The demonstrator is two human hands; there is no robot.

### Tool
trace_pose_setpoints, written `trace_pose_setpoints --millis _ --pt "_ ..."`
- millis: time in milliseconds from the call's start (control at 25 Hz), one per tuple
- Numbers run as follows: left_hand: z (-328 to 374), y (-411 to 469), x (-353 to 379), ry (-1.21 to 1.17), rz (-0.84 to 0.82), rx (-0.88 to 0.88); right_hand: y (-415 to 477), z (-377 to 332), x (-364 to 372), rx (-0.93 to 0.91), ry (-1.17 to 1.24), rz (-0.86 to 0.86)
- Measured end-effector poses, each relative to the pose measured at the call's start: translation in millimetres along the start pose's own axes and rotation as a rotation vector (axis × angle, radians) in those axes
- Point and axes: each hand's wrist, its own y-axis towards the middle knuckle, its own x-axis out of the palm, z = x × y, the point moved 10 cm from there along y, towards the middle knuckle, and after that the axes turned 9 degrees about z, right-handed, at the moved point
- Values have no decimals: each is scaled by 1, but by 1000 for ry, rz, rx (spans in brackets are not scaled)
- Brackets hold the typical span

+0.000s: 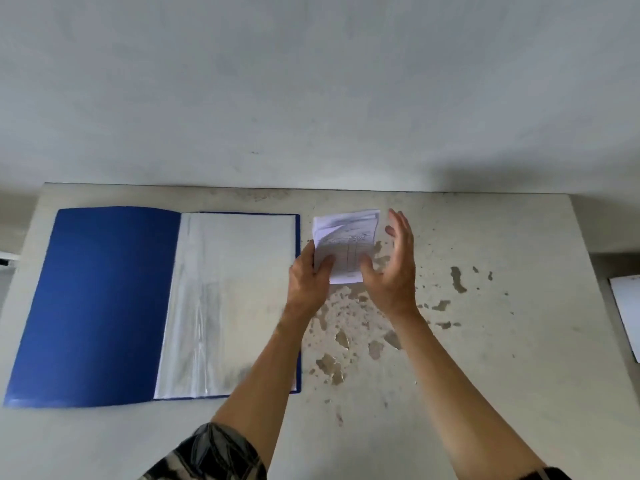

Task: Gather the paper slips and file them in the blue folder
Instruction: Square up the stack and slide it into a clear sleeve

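Observation:
The blue folder (pixel 100 299) lies open on the left half of the table, its clear plastic sleeves (pixel 228 299) facing up on the right page. Just right of the folder's far corner, my left hand (pixel 308 282) grips the lower left edge of a small stack of printed paper slips (pixel 346 244), held upright above the table. My right hand (pixel 394 268) stands edge-on beside the stack's right side, fingers straight and apart; its thumb touches the lower right of the slips.
The white table (pixel 502 358) has patches of peeled paint in the middle. A white sheet (pixel 627 310) lies at the right edge, partly out of view. A grey wall rises behind the table's far edge.

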Motion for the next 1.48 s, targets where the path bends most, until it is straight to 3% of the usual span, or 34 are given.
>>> trace_pose_setpoints --millis 80,160,360,560,640,760,800,880,960,1040,1160,1480 --pt "2 2 -21 -58 -112 -67 -7 7 16 380 233 -110" --pt "7 5 -53 -86 -164 -98 -22 -4 43 613 412 -227" --pt "11 0 -112 -349 -336 -354 -52 -61 93 645 490 -328" --pt "5 -14 -143 -717 -363 -666 -77 -107 136 639 445 -418" --pt "0 -14 -147 -862 -387 -727 -77 -117 139 492 211 -396" --pt "3 -4 -156 -952 -392 -702 -55 -152 119 1 -68 -119" --pt "3 0 -161 -939 -383 -688 -52 -167 122 -153 -74 -127" --pt "1 6 -171 -856 -359 -658 -53 -190 151 -347 -92 -373" --pt "-6 10 -175 -799 -320 -678 -65 -199 186 -423 -246 -673" --pt "-10 14 -177 -752 -298 -702 -73 -197 209 -468 -396 -819" --pt "-14 20 -177 -711 -317 -712 -75 -191 223 -491 -470 -850" --pt "-19 21 -183 -591 -388 -700 -76 -188 230 -486 -396 -825"
